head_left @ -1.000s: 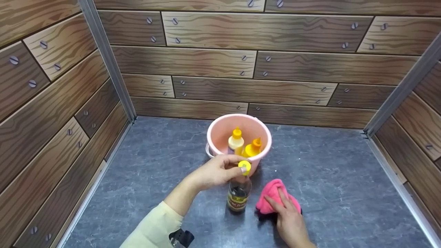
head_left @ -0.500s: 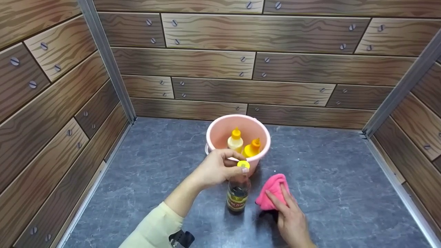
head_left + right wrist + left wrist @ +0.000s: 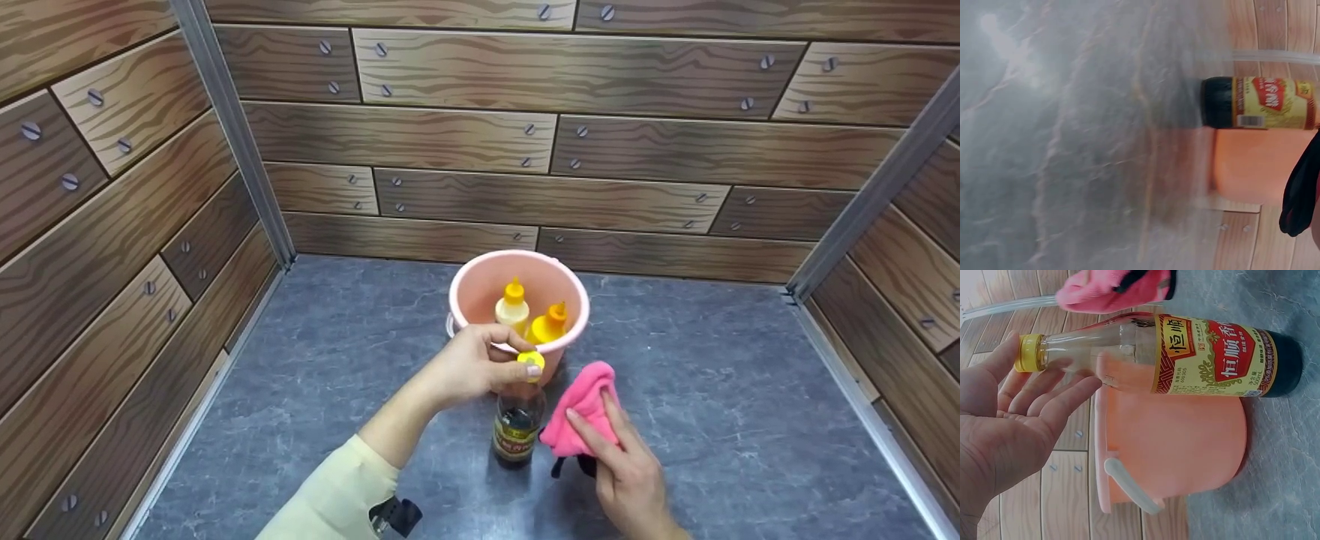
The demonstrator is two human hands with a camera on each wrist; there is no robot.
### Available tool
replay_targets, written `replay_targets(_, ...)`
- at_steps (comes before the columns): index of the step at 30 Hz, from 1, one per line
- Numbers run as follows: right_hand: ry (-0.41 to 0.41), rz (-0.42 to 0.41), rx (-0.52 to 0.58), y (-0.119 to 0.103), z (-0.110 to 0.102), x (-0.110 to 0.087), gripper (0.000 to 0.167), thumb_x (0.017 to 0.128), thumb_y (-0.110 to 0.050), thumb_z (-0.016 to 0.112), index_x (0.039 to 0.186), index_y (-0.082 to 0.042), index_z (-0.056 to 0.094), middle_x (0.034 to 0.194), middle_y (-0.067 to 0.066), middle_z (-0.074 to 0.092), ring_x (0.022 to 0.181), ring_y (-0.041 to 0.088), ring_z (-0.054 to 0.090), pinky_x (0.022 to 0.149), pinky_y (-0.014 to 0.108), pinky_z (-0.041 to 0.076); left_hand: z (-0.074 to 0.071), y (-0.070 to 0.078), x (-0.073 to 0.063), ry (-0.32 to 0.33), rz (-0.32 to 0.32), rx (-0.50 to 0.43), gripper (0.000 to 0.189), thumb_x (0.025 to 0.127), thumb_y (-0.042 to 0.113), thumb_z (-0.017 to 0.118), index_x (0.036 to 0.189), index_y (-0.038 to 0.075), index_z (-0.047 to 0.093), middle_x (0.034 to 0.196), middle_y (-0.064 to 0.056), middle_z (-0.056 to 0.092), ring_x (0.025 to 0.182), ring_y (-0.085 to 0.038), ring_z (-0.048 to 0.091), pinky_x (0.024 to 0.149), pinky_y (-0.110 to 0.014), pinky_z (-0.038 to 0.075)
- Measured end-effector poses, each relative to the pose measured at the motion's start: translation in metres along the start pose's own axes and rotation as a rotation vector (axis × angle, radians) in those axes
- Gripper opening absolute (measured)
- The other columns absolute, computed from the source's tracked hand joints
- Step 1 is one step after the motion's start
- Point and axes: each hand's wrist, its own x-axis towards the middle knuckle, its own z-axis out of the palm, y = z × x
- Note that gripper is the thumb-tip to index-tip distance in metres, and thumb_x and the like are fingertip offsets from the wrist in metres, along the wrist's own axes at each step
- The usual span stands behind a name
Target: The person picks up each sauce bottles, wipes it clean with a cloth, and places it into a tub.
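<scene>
In the head view a glass vinegar bottle, part full of dark liquid, stands upright in front of the pink bucket. My left hand pinches its yellow cap between thumb and fingers; in the left wrist view the other fingers spread beside the clear neck. To the bottle's right, my right hand grips a pink cloth, raised beside the bottle's body, with two fingers lying over its front and the thumb hidden. A black part of the cloth hangs at the edge of the right wrist view.
Behind the bottle stands the pink bucket with a white handle. Inside it are a pale squeeze bottle and a yellow one, both with pointed tops. Wood-patterned walls enclose the grey marbled surface.
My right hand has lifted the pink cloth from the surface and brought it left, close to the bottle. The left hand stays on the cap and the bottle keeps its place.
</scene>
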Motion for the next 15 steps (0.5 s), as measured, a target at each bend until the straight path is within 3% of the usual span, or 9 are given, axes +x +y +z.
replay_targets(5,0.033,-0.07,0.041,-0.009,0.004,0.015,0.043,0.091,0.002,0.053,0.122,-0.011,0.08,0.146,0.031,0.057,0.144,0.034,0.051,0.119,0.034,0.039,0.001,0.0,0.0,0.004,-0.01,-0.016,0.016,0.097,0.006,0.079,0.109,0.001,0.071,0.102,-0.016,0.079,0.095,-0.033,0.078,0.08,-0.045,0.065)
replay_targets(11,0.042,-0.109,0.043,-0.012,0.011,0.025,0.036,0.111,-0.014,0.046,0.12,-0.011,0.081,0.144,0.031,0.059,0.144,0.033,0.051,0.118,0.035,0.04,0.002,-0.002,0.0,0.004,-0.003,-0.065,0.017,0.096,0.003,0.078,0.11,-0.003,0.07,0.106,-0.023,0.077,0.098,-0.037,0.078,0.082,-0.047,0.064)
replay_targets(15,0.014,-0.112,0.044,-0.011,0.015,0.027,0.036,0.106,-0.008,0.049,0.122,-0.013,0.081,0.146,0.029,0.059,0.145,0.032,0.05,0.119,0.035,0.039,0.001,-0.002,0.0,-0.003,-0.007,-0.08,0.018,0.096,0.002,0.078,0.111,-0.003,0.07,0.107,-0.024,0.077,0.097,-0.036,0.078,0.082,-0.049,0.064)
